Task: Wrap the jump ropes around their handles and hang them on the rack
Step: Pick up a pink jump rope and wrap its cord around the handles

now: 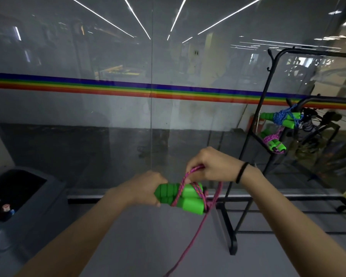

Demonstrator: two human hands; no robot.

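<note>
At the far left a grey bin (28, 196) stood on the floor by the glass wall (108, 106). Your left hand (146, 187) was clamped around the ends of the two green handles (185, 197), held side by side in mid-air. Your right hand (210, 166), just above them, pinched a loop of the pink rope (190, 174), which crossed the handles and trailed downward. On the black rack (268, 92) to the right hung two wrapped ropes, one blue (284, 116), one pink (273, 140).

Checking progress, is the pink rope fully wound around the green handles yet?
No, the pink rope trails loose toward the floor below the green handles.
</note>
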